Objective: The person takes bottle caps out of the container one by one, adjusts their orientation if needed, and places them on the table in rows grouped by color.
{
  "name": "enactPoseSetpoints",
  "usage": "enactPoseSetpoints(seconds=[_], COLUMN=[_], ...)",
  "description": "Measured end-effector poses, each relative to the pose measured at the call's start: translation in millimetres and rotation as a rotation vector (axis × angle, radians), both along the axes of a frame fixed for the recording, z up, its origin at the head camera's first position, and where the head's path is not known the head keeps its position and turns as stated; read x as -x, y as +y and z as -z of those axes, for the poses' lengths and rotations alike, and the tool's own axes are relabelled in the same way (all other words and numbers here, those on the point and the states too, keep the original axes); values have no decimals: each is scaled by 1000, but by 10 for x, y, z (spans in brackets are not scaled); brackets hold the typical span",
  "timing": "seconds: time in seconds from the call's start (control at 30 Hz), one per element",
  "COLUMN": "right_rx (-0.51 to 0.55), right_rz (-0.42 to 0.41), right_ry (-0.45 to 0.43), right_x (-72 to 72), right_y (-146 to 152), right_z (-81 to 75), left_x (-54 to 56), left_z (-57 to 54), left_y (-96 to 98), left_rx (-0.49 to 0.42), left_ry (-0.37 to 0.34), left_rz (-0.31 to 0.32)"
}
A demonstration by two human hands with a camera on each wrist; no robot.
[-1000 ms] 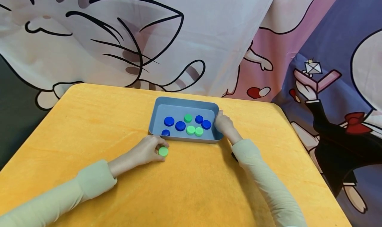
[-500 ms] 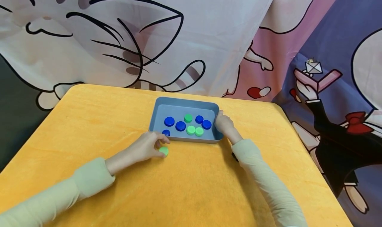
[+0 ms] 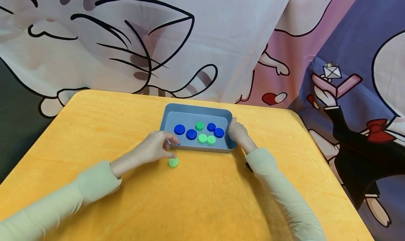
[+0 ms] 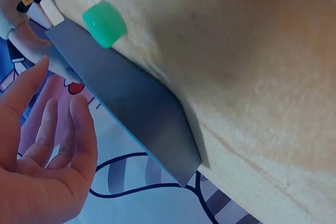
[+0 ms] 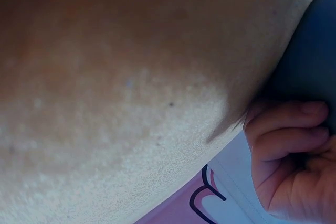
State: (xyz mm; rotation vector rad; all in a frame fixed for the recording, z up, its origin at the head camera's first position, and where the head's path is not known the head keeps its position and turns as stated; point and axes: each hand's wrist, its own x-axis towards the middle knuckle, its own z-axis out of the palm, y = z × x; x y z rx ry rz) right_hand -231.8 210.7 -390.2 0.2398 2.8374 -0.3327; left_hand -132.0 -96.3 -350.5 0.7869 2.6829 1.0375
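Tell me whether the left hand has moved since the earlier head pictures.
Yes. Judged against the tray, the left hand has moved forward, away from the person, and now hides more of the tray's near-left corner.

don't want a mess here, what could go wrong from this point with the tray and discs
The left hand is by the near left corner of the tray, so it might catch the rim and jog the blue discs inside. It also looks close to the green disc on the table and could nudge it away. The right hand is at the tray's right end, where a pull might slide or tip it.
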Motion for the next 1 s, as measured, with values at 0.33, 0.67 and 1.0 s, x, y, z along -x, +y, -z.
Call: enactPoseSetpoints(seconds=[0.33,0.67,1.0], right_rx=[-9,-4,7], right_rz=[1,8,10], right_ry=[1,-1,-1], right_x=[-8,0,-5], right_y=[-3,-6,1], right_z=[-5,1,-7], left_x=[133,260,470], left_z=[-44,-44,47], left_y=[25,45,50], left_rx=[-18,-26,-83], left_ry=[2,60,43], left_rz=[-11,3,44])
